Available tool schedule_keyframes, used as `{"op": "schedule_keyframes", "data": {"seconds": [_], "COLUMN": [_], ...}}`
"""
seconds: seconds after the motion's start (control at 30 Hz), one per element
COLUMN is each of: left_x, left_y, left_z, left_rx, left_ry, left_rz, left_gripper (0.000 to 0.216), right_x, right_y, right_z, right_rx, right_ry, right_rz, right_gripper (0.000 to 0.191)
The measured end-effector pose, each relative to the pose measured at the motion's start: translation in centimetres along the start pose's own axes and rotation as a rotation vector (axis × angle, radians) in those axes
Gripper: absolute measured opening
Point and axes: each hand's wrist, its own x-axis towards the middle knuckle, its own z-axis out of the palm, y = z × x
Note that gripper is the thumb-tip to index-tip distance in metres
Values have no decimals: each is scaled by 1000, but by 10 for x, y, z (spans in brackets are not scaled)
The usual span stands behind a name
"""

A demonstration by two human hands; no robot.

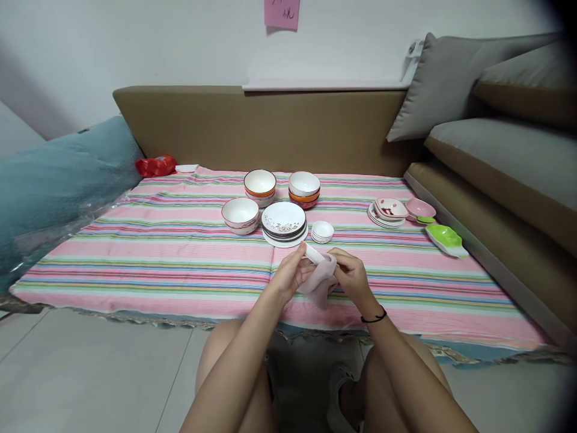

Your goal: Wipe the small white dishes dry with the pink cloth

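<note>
My left hand (290, 273) pinches the end of a small white piece of tableware (314, 253); its full shape is hidden, so I cannot tell its kind. A pale pink cloth (320, 282) is folded round the other end, and my right hand (353, 275) grips it there. Just beyond my hands stand a stack of small white dishes (322, 231) and a stack of plates (283, 219), the top one with a brown flower pattern. Behind them are a white bowl with a red rim (240, 215) and two bowl stacks, one left (260, 183), one right (304, 185).
Further right sit pink dishes on white plates (390, 209), a pink bowl (421, 208) and a green leaf-shaped dish (446, 237). A red package (156, 166) lies at the far left. Striped cloth (180, 252) covers the surface; cushions (509, 150) are piled at the right.
</note>
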Motion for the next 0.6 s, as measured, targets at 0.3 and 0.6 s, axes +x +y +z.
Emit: {"op": "schedule_keyframes", "data": {"seconds": [0.3,0.6], "left_x": [-2,-3], "left_y": [0,1], "left_z": [0,0], "left_rx": [129,158], "left_ry": [21,28], "left_rz": [133,55], "left_gripper": [38,54], "right_x": [-4,-4], "right_y": [1,-4], "right_z": [1,-1], "right_rx": [-25,-13], "right_ry": [24,-14], "right_rz": [-21,-71], "right_gripper": [11,14]}}
